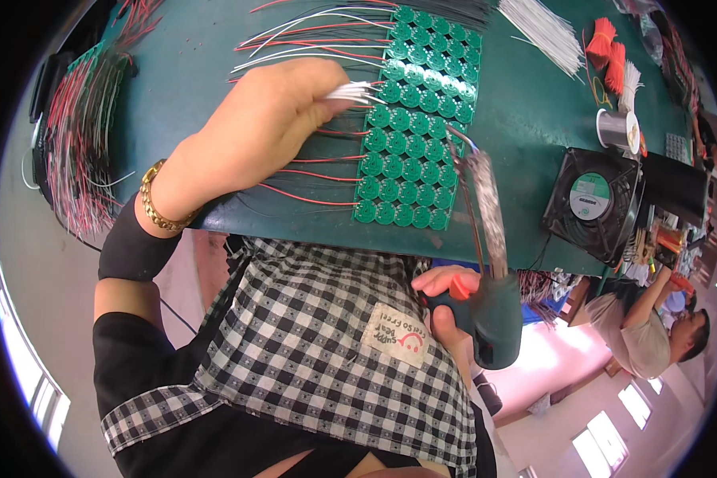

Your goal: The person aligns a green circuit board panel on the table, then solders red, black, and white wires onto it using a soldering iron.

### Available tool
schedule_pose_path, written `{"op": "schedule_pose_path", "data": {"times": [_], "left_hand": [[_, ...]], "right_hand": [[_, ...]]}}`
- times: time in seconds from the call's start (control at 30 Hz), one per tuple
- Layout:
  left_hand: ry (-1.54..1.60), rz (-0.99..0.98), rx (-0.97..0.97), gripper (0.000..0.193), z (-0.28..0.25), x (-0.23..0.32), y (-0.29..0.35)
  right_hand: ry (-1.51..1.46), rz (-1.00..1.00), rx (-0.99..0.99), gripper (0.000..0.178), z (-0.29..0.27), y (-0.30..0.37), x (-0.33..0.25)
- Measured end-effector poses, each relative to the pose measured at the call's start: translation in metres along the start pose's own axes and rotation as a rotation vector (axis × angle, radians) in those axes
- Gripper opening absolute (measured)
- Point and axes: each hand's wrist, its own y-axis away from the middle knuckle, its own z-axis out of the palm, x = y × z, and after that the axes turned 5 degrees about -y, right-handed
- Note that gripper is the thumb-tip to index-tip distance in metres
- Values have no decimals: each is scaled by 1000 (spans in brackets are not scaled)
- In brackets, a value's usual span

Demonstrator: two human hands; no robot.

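A panel of round green circuit boards [413, 145] lies on the dark green table, red, black and white wires running off its left side. Pinched in my left hand [267, 119] is a bundle of white wires [354, 92], its ends over the panel's left edge. My right hand [448, 307], partly hidden, grips a soldering gun [499, 323] with a black body and a red trigger. Its wrapped shaft points away from me, and the thin tip shows over the right part of the panel; whether it touches cannot be told.
Loose white wires [540, 33] and red wire bundles [601, 44] lie at the far right. A solder spool [617, 130] stands behind a black fan [593, 203]. Wired boards [80, 143] hang at the left edge. Another person [641, 331] works at the right.
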Motion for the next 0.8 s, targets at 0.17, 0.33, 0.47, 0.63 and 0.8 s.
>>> {"op": "schedule_pose_path", "data": {"times": [0.17,0.33,0.47,0.63,0.8], "left_hand": [[183,-205,-14,5,2,9,-2],[69,-117,168,3,11,8,2],[74,-135,168,6,19,7,4],[44,-159,179,8,25,4,3],[-3,-195,145,8,25,3,9]], "right_hand": [[297,38,-64,10,7,-9,-6],[419,281,-229,32,-5,-8,-12],[66,112,46,25,13,-8,5],[172,183,75,29,14,-8,0],[223,209,58,25,13,-11,3]]}}
